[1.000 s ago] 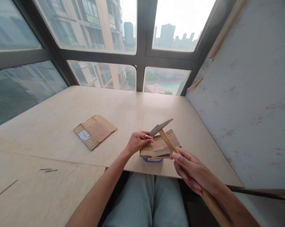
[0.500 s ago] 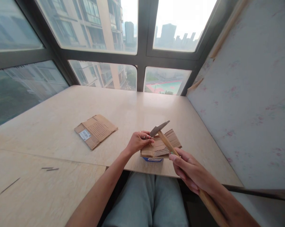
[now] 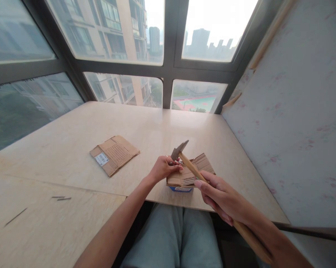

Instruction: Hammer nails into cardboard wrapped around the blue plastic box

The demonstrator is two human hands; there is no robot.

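Note:
My right hand point(image 3: 218, 193) is wrapped round the wooden handle of a hammer point(image 3: 191, 166). The hammer's dark metal head is up beside the fingers of my left hand point(image 3: 164, 168), hiding part of them. Those fingers are pinched together over the left part of some folded corrugated cardboard point(image 3: 188, 175). A small shiny bit shows at the fingertips, too small to name. Under the cardboard sits a blue box point(image 3: 180, 189), mostly covered, close to the table's front edge.
A flat folded piece of brown cardboard point(image 3: 115, 154) with a white label lies left of my hands on the pale tabletop point(image 3: 157, 130). Several thin metal pieces point(image 3: 63, 199) lie at the lower left. Windows border the far side; a papered wall point(image 3: 296, 130) stands on the right.
The hammer has moved left and slightly down, its head now closer over my left fingers. My right hand shifted a little left with it. My left hand stays pinched at the cardboard.

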